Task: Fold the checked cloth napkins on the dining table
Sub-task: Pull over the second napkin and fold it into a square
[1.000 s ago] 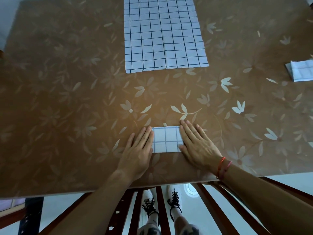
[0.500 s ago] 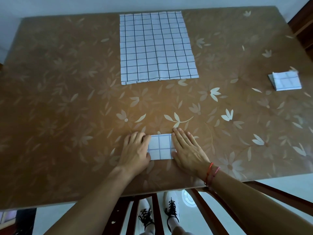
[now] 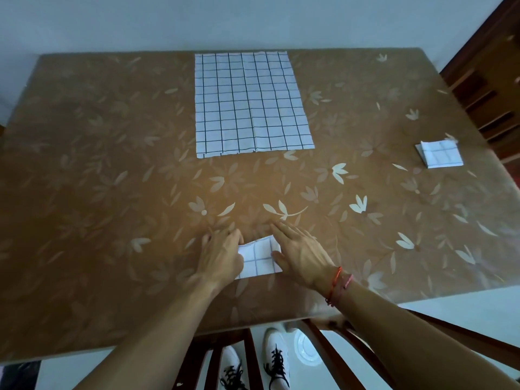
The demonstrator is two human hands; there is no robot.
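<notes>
Found left grip (image 3: 222, 254) blurred at small napkin's (image 3: 259, 258) left side, front edge of table (image 3: 98, 192); hold impossible to tell. Saw spread napkin (image 3: 250, 102) unfolded at far edge. Found right grip (image 3: 301, 251) flat, fingers straight, pressing small napkin. Judged folded napkin (image 3: 440, 154), right edge, done.

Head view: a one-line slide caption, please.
Left hand and right hand flank a small folded white checked napkin; an unfolded checked napkin lies beyond.

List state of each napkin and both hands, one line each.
Far napkin: unfolded, spread flat.
Near napkin: folded small, lying between the hands.
Right-side napkin: folded small, lying alone.
Left hand: over near napkin's left edge, blurred, grip unclear.
Right hand: fingers straight, resting on near napkin's right edge.
</notes>
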